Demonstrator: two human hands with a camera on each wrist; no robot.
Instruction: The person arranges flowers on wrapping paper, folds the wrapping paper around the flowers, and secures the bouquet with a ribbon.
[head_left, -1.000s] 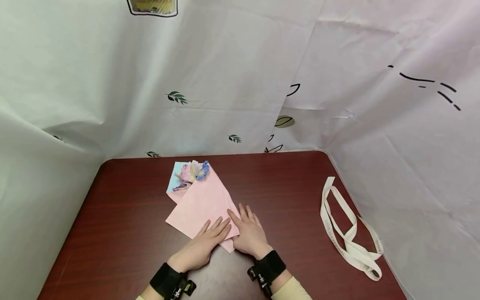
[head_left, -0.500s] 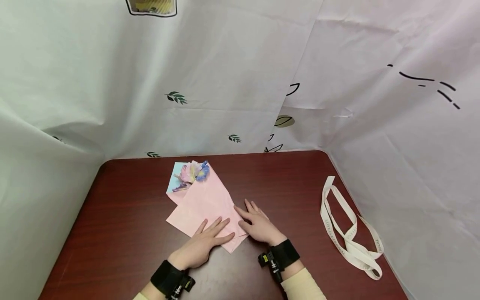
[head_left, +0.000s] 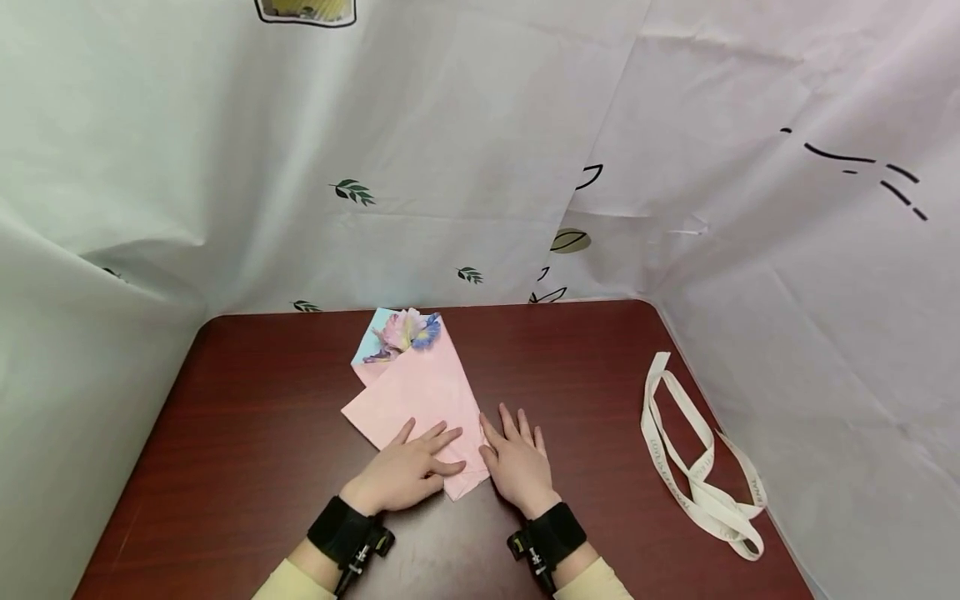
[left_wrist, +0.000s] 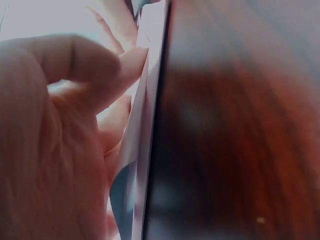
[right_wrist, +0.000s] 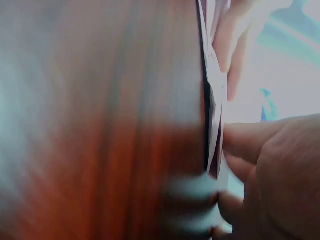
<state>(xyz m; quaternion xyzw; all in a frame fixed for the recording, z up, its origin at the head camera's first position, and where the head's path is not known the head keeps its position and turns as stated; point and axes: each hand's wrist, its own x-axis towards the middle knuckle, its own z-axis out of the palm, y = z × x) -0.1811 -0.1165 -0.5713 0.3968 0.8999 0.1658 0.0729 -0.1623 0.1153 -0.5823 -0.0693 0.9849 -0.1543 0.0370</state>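
A pink sheet of wrapping paper (head_left: 423, 387) lies folded around artificial flowers (head_left: 405, 330) on the table. The blooms, pink and blue-purple, show at its far end against a light blue inner side (head_left: 368, 340). My left hand (head_left: 401, 473) rests on the near part of the paper with its fingers spread. At the paper's right edge, my right hand (head_left: 520, 467) lies with extended fingers, thumb and forefinger touching the fold. In the left wrist view, fingers press on the thin paper layers (left_wrist: 145, 100). The right wrist view catches the paper's edge (right_wrist: 214, 110) beside the fingertips; the stems are hidden.
A looped white ribbon (head_left: 716, 504) with printed lettering lies at the right side of the dark red-brown table (head_left: 225, 433). A pale cloth (head_left: 450, 150) with leaf prints hangs behind the table and along its sides.
The wrapped paper has turned slightly clockwise, and its flower end has shifted right and away. My right hand has slid from the near folded corner to the right edge; the left hand stays on the paper.
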